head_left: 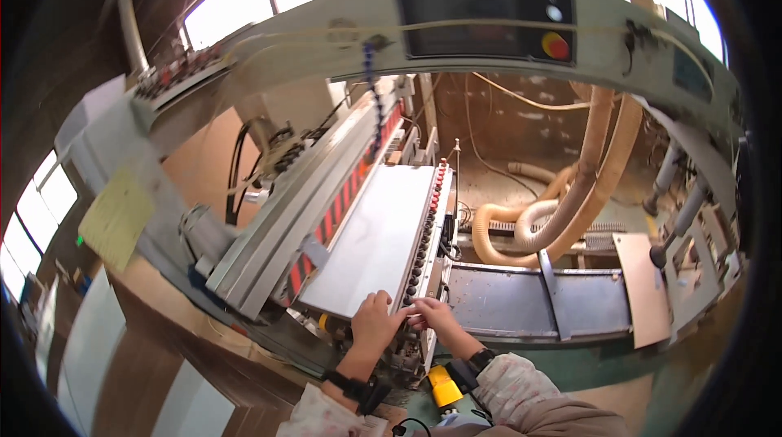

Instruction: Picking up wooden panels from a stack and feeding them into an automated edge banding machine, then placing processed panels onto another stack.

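A long white panel [371, 229] lies lengthwise in the machine, between a red-and-black striped guard and a row of rollers. My left hand [375, 327] rests at its near end, fingertips on the top face and thumb stretched to the right. Close beside it, my right hand [440, 323] has its fingers bent inward at the panel's near right corner, next to the black rollers [422, 245]. The fingertips of my right hand almost meet my left thumb. Whatever they may hold is hidden.
A metal beam [297, 193] runs along the panel's left side. Overhead spans a machine arm with a dark control panel [481, 17] and a red-yellow button [556, 46]. Ribbed hoses [599, 152] coil at the right. Below my hands is a yellow foot-pedal-like part [445, 386].
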A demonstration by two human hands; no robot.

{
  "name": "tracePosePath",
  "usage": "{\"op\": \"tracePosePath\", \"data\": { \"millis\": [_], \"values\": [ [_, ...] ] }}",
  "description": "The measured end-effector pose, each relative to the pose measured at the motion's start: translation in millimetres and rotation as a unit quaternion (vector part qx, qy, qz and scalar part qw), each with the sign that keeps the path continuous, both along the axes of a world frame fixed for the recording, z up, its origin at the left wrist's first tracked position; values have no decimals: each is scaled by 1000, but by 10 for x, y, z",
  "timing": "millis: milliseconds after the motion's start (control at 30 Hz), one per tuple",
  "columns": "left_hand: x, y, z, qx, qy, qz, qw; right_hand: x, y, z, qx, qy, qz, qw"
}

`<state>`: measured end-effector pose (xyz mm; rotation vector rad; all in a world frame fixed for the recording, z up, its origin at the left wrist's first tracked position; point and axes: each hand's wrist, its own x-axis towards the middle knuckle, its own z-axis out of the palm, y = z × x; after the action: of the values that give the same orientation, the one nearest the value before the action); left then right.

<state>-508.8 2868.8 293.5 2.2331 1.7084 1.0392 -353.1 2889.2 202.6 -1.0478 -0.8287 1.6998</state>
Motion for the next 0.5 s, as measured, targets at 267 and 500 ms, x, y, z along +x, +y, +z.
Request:
{"op": "tracePosePath", "data": {
  "millis": [267,500],
  "values": [
    [159,593,211,-168,216,22,961,154,320,-227,-36,26,27,999],
    [64,759,519,-162,211,-12,964,161,748,-235,-36,104,41,993]
  ]
}}
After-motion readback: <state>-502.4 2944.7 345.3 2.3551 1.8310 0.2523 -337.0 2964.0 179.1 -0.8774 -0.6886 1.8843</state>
